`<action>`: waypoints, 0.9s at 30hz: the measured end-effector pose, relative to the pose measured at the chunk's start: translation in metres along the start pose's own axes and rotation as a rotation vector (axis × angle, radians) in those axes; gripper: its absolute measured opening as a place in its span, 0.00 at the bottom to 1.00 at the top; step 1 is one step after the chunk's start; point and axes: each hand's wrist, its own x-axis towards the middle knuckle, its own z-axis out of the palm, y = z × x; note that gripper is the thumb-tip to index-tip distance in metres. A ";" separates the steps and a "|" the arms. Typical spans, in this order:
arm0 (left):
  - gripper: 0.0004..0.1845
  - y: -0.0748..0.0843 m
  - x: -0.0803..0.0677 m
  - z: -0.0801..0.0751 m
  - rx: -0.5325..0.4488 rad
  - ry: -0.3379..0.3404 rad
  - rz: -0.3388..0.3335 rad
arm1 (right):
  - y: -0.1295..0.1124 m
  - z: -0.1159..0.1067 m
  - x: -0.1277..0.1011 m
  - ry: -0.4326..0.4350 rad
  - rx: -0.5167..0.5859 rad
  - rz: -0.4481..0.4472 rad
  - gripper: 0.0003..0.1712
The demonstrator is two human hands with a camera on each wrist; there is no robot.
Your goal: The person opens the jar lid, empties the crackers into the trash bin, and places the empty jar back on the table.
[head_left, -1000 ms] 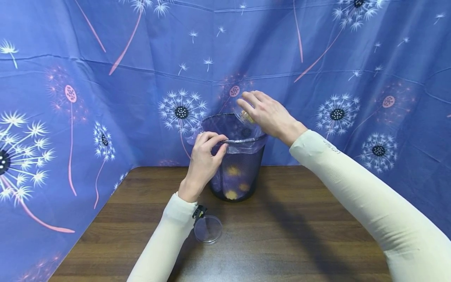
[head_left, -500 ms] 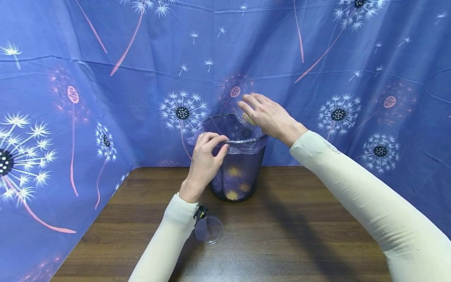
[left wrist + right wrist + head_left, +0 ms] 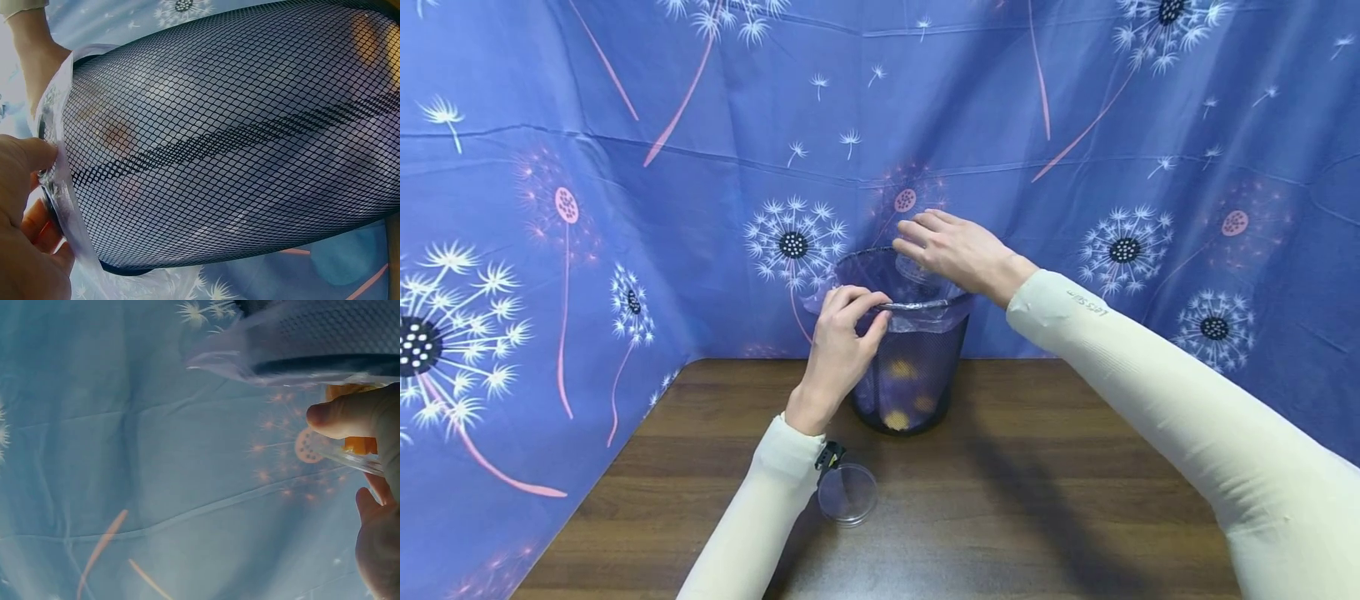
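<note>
A black mesh waste bin [image 3: 917, 358] with a thin see-through liner [image 3: 932, 317] folded over its rim stands upright at the back of the table. My left hand [image 3: 844, 350] pinches the lined rim at the front; the left wrist view shows its thumb [image 3: 39, 153] on the liner. Above the bin's mouth my right hand [image 3: 962, 250] grips a clear plastic container [image 3: 912, 268], tipped toward the opening. In the right wrist view, orange pieces [image 3: 360, 445] show by the container, between thumb and fingers. Yellow pieces [image 3: 896, 419] lie low in the bin, blurred through the mesh.
A clear round lid-like dish [image 3: 847, 493] lies on the wooden table [image 3: 985, 533], beside the left wrist and its small black device [image 3: 830, 456]. A blue dandelion-print cloth [image 3: 1000, 100] hangs close behind the bin and along the left side.
My right hand has moved slightly left and down relative to the bin, and the yellow in the container no longer shows in the head view. My left hand keeps its grip on the rim.
</note>
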 end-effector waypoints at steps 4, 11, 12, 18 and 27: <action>0.08 0.000 -0.001 0.002 -0.003 0.004 -0.001 | -0.004 -0.008 0.003 -0.035 -0.014 0.000 0.39; 0.08 0.000 0.000 0.003 -0.008 0.030 0.014 | 0.001 -0.016 0.003 -0.012 -0.001 0.038 0.40; 0.08 0.000 0.000 0.003 -0.010 0.033 0.017 | 0.002 -0.016 0.002 -0.007 0.010 0.046 0.41; 0.08 0.000 -0.001 0.004 -0.013 0.029 0.027 | 0.004 -0.016 -0.006 0.044 0.076 0.089 0.38; 0.08 0.001 -0.002 0.003 -0.010 0.026 0.004 | 0.002 -0.017 -0.009 0.115 0.131 0.146 0.35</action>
